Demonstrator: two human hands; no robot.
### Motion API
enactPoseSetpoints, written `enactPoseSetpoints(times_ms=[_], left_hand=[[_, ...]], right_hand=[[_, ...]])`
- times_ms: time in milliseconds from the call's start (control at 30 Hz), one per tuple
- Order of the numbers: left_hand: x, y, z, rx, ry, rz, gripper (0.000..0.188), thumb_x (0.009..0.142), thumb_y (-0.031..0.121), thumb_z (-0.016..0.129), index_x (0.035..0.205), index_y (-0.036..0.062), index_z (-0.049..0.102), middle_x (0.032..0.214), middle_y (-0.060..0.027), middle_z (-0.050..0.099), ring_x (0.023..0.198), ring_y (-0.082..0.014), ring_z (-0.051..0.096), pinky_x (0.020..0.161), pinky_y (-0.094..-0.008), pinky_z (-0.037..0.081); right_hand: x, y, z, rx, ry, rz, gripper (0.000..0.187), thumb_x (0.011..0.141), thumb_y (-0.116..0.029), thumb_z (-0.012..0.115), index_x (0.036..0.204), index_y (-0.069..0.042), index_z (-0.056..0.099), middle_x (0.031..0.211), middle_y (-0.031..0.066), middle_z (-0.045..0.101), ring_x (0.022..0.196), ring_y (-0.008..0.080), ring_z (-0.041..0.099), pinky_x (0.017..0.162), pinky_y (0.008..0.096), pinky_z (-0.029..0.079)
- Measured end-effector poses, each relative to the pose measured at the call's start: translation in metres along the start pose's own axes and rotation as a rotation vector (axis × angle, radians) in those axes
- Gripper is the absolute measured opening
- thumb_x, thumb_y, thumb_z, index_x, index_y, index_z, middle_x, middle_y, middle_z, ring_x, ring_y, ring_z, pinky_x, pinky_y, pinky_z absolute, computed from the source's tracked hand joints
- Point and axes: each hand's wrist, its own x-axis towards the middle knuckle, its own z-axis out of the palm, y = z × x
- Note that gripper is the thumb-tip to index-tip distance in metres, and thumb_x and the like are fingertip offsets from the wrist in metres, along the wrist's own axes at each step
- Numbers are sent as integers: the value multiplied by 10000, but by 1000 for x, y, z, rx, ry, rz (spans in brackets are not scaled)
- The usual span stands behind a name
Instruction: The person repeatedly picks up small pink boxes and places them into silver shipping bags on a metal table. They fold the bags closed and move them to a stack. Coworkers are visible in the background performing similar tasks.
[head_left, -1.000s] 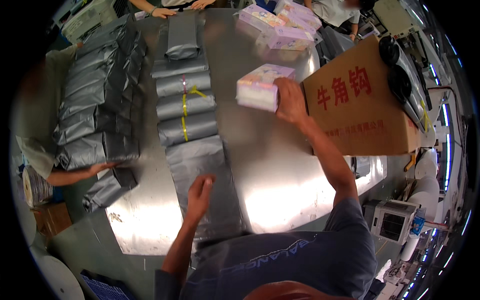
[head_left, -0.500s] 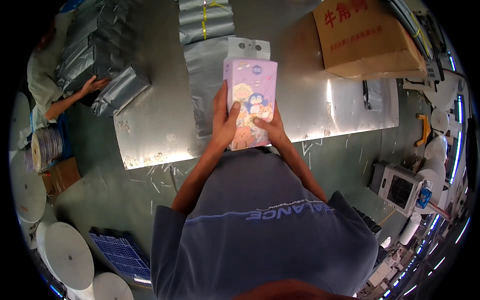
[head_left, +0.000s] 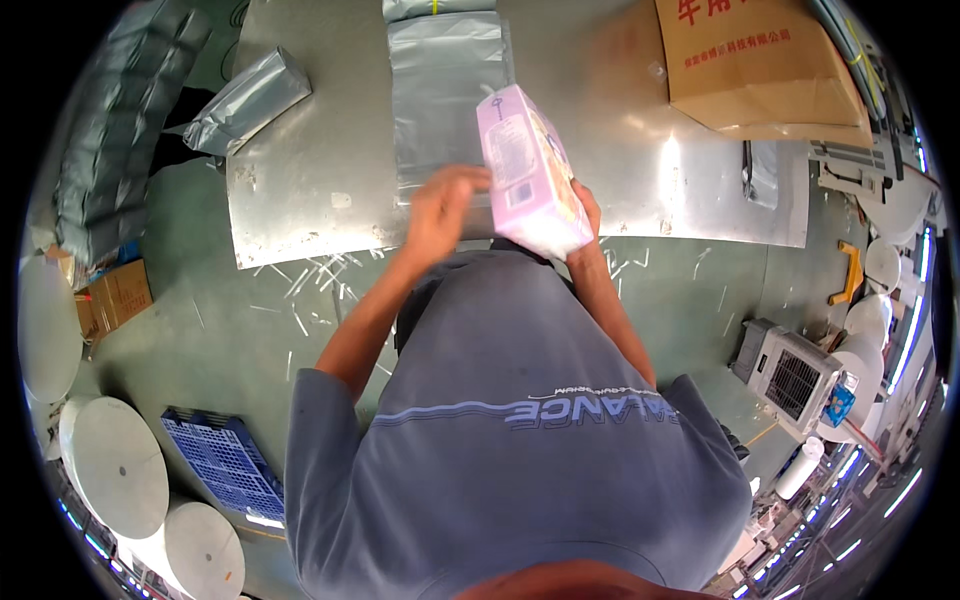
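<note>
Above the table's (head_left: 330, 170) near edge, the right hand's (head_left: 588, 212) fingers grip the raised purple pack (head_left: 522, 165), as yet outside the flat grey bags (head_left: 445, 95); the left hand's (head_left: 438, 212) blurred closure is indeterminable.

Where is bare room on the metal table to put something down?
Two bare patches: left, between the blocky grey plastic parcel and the flat grey plastic sheet; right, between that sheet and the brown cardboard box. Crowded: the middle, with sheet, boxy pink printed pack, left hand and right hand.
</note>
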Motion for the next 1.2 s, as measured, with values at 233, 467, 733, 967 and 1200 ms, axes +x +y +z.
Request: enactPoseSetpoints(times_ms=[233, 467, 733, 967, 1200], left_hand=[[41, -162, 8, 1057, -52, 59, 209, 892, 160, 686, 1089, 91, 700, 1064, -98, 684, 934, -371, 675, 843, -467, 570], [81, -165, -45, 310, -64, 151, 176, 881, 163, 705, 978, 24, 753, 933, -194, 753, 833, -358, 719, 778, -427, 572], [53, -53, -38, 410, 44, 118, 182, 923, 144, 724, 1044, 8, 715, 995, -117, 693, 920, -307, 681, 787, -407, 535], [15, -32, 60, 260, 336, 51, 544, 1040, 250, 543, 1458, -85, 454, 1498, -311, 464, 1370, -482, 460, 1151, -503, 374], [-4, -6, 40, 260, 155, -2, 528, 1033, 294, 561, 1428, -52, 509, 1509, -275, 476, 1347, -451, 494, 1126, -494, 410]], right_hand=[[5, -1, 34, 65, 73, 24, 510, 1024, -346, 472, 1403, -22, 579, 1336, 195, 663, 1165, 417, 666, 1040, 557, 535], [20, -30, 9, -519, -18, 422, 704, 892, -295, 695, 1455, 71, 485, 1323, 248, 649, 1176, 348, 678, 1072, 456, 524], [57, -30, -48, -279, 29, 382, 635, 903, -211, 680, 1426, 92, 487, 1362, 253, 637, 1182, 362, 679, 1056, 486, 534], [53, -2, -34, -83, 53, 329, 578, 926, -229, 640, 1408, 70, 530, 1353, 240, 653, 1194, 366, 675, 1072, 489, 527], [53, -2, -32, -90, 60, 286, 580, 930, -242, 642, 1406, 70, 530, 1337, 231, 665, 1150, 351, 699, 1047, 464, 546]])
